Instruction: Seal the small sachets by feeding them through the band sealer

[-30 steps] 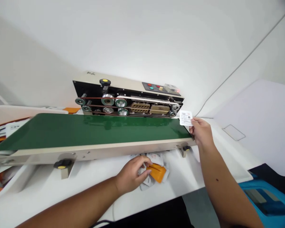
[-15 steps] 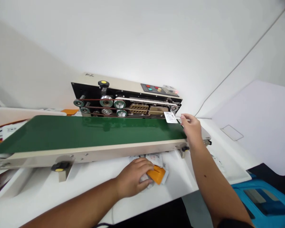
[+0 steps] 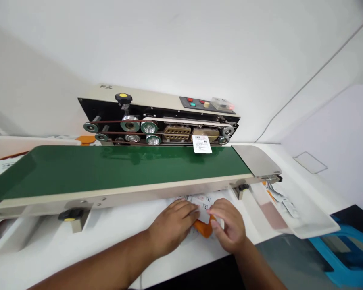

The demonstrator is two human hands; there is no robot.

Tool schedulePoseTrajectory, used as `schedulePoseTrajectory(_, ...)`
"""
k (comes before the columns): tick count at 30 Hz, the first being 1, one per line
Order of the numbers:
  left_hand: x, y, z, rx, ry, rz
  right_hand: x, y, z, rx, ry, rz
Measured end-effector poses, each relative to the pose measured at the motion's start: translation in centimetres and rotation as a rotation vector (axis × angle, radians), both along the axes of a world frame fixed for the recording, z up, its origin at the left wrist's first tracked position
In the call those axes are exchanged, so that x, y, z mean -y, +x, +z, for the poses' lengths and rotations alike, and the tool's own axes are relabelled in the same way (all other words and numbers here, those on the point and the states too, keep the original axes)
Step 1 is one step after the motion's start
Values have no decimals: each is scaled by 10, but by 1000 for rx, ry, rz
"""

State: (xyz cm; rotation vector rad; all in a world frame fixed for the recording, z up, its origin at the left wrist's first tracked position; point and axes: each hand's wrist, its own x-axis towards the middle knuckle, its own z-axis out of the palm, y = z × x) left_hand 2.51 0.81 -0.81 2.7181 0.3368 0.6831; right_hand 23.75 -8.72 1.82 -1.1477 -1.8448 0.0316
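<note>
My left hand [image 3: 174, 225] is closed on the left side of an orange packet [image 3: 204, 229], low over the white table in front of the machine. My right hand [image 3: 228, 225] pinches at the packet's right edge. White printed packets [image 3: 196, 198] lie just behind my fingers, partly under the conveyor's edge; my hands hide some of them. Beyond, a white printed packet [image 3: 202, 145] hangs from the band sealing machine [image 3: 157, 108], its upper edge between the bands and its lower part over the green conveyor belt [image 3: 115, 165].
A white bin [image 3: 311, 225] with packets [image 3: 281, 197] stands at the right, beneath the conveyor's metal end plate [image 3: 257, 159]. Another bin [image 3: 27, 141] with packets is at the left. Black knobs [image 3: 71, 214] jut from the conveyor's front. A blue stool [image 3: 339, 253] stands at lower right.
My right hand has let go of the white packet at the sealer and come down to the orange packet beside my left hand. The white packet has moved left along the machine.
</note>
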Motion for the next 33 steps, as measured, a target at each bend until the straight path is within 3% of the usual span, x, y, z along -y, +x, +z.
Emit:
schedulePoseTrajectory(2,0,0,-3,-37,34,42,2,-3,-11,99,-68,22)
schedulePoseTrajectory(5,-1,-2,-8,-79,31,50,-2,-5,-26,175,-189,-56)
schedulePoseTrajectory(9,-5,-2,-4,-23,5,25,-9,-7,-36,197,-256,-31)
schedulePoseTrajectory(18,-8,-5,0,127,34,-13,-7,-8,-34,137,-168,7)
schedulePoseTrajectory(24,-6,-10,10,302,95,9,-7,-8,-34,50,17,48)
schedulePoseTrajectory(33,-2,-12,15,362,-98,76,5,-2,-45,-28,-73,-217)
